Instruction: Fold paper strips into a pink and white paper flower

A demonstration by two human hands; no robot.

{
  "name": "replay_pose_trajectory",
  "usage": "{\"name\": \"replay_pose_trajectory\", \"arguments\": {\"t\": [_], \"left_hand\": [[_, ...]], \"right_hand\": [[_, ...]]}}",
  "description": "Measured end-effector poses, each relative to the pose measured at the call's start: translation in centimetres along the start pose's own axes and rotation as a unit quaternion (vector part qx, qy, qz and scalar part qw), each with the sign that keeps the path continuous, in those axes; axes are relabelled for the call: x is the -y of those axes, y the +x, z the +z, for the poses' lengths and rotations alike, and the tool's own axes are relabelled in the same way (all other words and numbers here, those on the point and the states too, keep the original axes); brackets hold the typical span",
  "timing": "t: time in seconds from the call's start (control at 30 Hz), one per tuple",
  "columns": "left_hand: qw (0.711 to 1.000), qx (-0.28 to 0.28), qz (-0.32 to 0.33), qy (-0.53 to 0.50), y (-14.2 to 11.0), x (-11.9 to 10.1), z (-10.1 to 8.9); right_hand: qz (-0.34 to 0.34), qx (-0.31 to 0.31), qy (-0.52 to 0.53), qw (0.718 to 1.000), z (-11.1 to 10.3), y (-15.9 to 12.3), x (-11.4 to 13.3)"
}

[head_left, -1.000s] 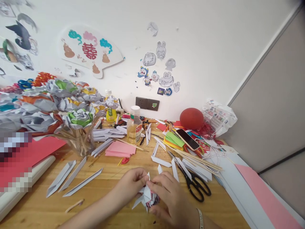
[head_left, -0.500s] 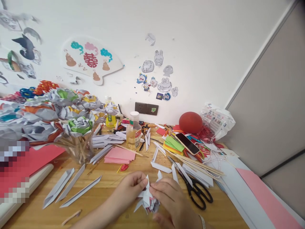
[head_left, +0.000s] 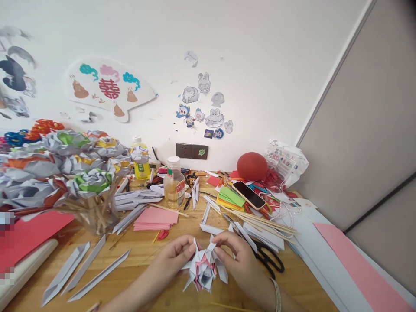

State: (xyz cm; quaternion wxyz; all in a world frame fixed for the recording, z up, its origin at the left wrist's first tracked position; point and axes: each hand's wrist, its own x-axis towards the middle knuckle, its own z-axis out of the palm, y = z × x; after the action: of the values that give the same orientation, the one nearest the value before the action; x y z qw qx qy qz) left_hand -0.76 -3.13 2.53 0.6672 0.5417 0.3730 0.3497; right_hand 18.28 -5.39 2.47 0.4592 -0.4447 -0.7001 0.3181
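Open tabletop (head_left: 162, 290) flanks 2 hands (head_left: 178, 255) pinching 1 paper flower (head_left: 203, 269) by its edge.

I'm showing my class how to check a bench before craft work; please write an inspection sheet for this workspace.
Surface: light-brown wooden table, scattered with paper.
Things in work: white-and-pink folded-paper piece, pointed tips upward.
Clutter: folded white paper strips; pink paper stack; black-handled scissors, blades partly covered by paper; dark-screened phone lying on coloured paper; white-capped clear bottle, upright, with yellowish liquid.
Hands: left hand and right hand each pinch one tip of the piece.
Cables: nothing seen.
Surroundings: white wall with paper cutouts, brown socket plate; smooth red rounded object near it.
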Motion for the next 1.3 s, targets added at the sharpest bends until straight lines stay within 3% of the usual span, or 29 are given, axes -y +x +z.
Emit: {"name": "replay_pose_trajectory", "arguments": {"t": [0.17, 0.27, 0.4, 0.5, 0.67, 0.87, 1.0, 1.1, 1.3], "left_hand": [[0.995, -0.075, 0.029, 0.060, 0.5, 0.1, -0.6], [0.973, -0.128, 0.098, 0.162, 0.3, 0.6, -1.3], [0.897, -0.062, 0.216, 0.381, -0.4, 1.3, -1.3], [0.846, -0.028, 0.244, 0.473, -0.7, 1.8, -0.8], [0.825, -0.033, 0.241, 0.510, -0.7, 1.9, -0.5], [0.856, -0.069, 0.189, 0.476, -0.8, 0.9, -0.1], [0.883, -0.126, 0.135, 0.432, -0.7, 0.5, 0.0], [0.899, -0.152, 0.119, 0.393, -0.4, 0.5, -0.1], [0.910, -0.160, 0.108, 0.367, -0.3, 1.0, 0.0]], "right_hand": [[0.094, -0.034, 0.086, 0.991, 0.8, 0.4, -0.7], [0.149, -0.063, 0.115, 0.980, 1.0, 0.9, -1.2], [0.187, -0.069, 0.163, 0.966, 1.0, 1.3, -1.9], [0.195, -0.056, 0.167, 0.965, 1.1, 1.1, -2.3], [0.183, -0.023, 0.116, 0.976, 1.4, 0.7, -3.1], [0.088, -0.033, -0.032, 0.995, 1.1, 0.4, -2.9], [-0.042, -0.002, -0.146, 0.988, 0.9, -0.1, -1.3], [-0.151, 0.048, -0.245, 0.956, 1.2, -0.5, -0.6], [-0.279, 0.022, -0.367, 0.887, 2.1, -0.9, -1.0]]}}
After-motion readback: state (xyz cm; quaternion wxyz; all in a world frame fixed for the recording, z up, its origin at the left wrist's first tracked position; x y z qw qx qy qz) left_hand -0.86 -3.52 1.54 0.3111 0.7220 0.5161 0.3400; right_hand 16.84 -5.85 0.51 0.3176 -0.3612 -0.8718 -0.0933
